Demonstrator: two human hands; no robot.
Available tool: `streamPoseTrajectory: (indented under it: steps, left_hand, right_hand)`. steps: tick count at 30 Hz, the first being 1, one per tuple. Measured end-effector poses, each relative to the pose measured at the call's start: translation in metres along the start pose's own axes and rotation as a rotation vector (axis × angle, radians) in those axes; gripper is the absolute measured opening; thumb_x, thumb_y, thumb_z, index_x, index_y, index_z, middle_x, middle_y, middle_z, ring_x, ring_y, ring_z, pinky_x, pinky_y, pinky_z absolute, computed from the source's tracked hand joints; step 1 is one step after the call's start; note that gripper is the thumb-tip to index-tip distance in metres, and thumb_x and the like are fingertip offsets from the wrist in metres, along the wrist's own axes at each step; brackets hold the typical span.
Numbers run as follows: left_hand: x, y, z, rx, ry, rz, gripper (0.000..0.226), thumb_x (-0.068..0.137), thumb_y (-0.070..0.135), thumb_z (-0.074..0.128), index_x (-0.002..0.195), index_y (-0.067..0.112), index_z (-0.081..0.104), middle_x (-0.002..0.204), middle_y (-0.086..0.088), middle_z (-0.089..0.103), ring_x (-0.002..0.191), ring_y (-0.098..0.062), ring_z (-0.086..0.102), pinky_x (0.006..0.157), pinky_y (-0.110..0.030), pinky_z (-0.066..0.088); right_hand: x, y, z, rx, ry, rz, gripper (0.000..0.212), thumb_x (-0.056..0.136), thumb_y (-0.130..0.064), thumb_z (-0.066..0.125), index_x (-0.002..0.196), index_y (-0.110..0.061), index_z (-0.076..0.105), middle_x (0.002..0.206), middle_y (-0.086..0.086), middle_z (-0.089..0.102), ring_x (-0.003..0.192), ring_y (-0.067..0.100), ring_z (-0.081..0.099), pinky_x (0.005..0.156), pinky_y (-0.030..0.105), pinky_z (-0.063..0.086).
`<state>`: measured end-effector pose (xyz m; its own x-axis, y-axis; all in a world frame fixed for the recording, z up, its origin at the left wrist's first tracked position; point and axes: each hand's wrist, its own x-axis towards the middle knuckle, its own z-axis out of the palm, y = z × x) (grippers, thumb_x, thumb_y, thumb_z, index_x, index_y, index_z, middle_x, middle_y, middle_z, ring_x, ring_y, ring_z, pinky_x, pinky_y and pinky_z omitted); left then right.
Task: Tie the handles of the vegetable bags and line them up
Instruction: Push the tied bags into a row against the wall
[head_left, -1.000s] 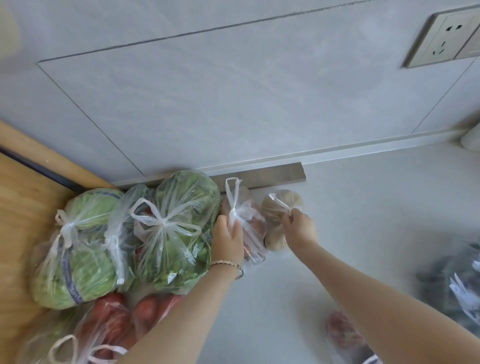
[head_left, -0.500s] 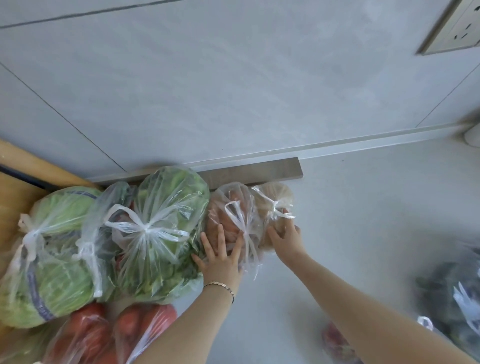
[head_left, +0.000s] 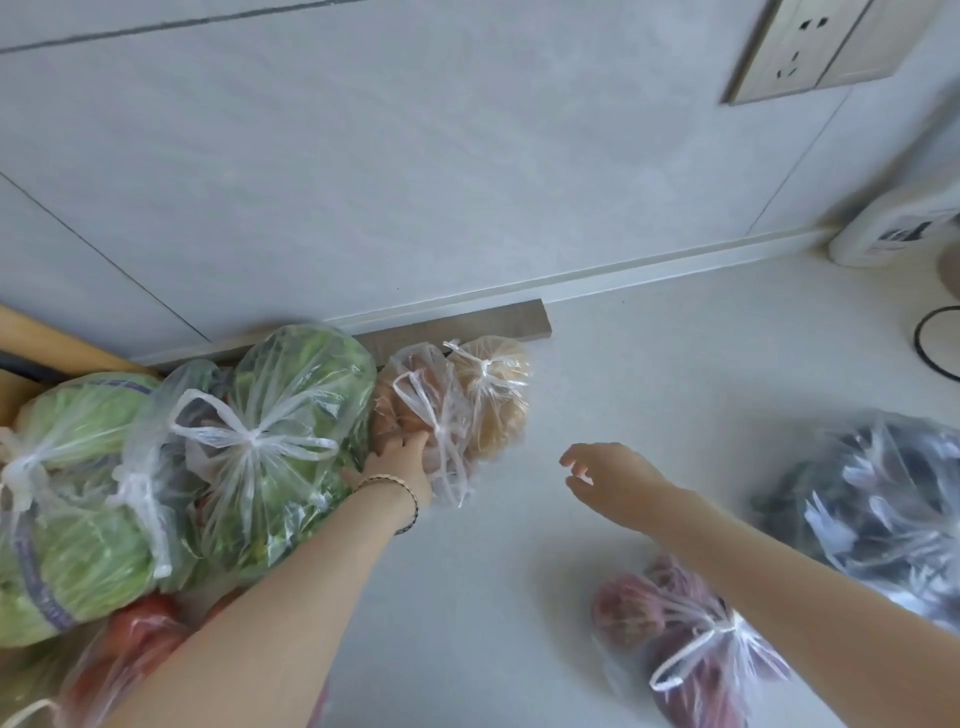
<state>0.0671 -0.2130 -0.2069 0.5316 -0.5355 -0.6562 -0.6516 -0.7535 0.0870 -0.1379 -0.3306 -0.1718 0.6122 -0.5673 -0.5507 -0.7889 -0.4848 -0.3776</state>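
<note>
along the wall: lining-up step, row part built.
left hand (head_left: 400, 460) flat against brown bag (head_left: 415, 400); right hand (head_left: 613, 480) spread, empty; next likely: fetch purple bag (head_left: 675, 639).

At eight o'clock, the clear plastic bag of pale green cabbage (head_left: 88, 545) shows a purple band (head_left: 31, 561); the clear bag of darker leafy greens (head_left: 301, 395) beside it has white knotted handles (head_left: 254, 436). Near centre — a clear bag of reddish-brown produce (head_left: 410, 405) and a clear bag of tan produce (head_left: 498, 410). Seven o'clock: a clear bag of red tomatoes (head_left: 140, 623). Five: a clear bag of purple-red onions (head_left: 628, 608). Four: a clear bag of blackish vegetables (head_left: 872, 509).
</note>
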Motion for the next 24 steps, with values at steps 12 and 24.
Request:
streamPoseTrajectory:
  steps: [12, 24]
  left_hand:
    - [-0.101, 0.024, 0.057, -0.05, 0.103, 0.232, 0.032, 0.094, 0.019, 0.038, 0.123, 0.02, 0.053, 0.134, 0.0, 0.05, 0.116, -0.02, 0.053, 0.095, -0.031, 0.044]
    - [-0.113, 0.025, 0.062, -0.148, 0.13, 0.119, 0.035, 0.094, 0.018, 0.041, 0.127, 0.016, 0.051, 0.137, -0.003, 0.048, 0.12, -0.022, 0.052, 0.099, -0.035, 0.044]
  right_hand:
    - [-0.12, 0.101, 0.035, -0.533, -0.065, 0.076, 0.078, 0.083, -0.045, 0.059, 0.144, -0.019, 0.019, 0.132, 0.003, 0.048, 0.123, 0.024, 0.045, 0.102, 0.035, 0.037]
    - [-0.135, 0.095, 0.035, 0.006, 0.29, 0.187, 0.027, 0.094, -0.022, 0.036, 0.07, -0.021, 0.048, 0.075, 0.001, 0.055, 0.076, 0.026, 0.053, 0.064, 0.028, 0.035]
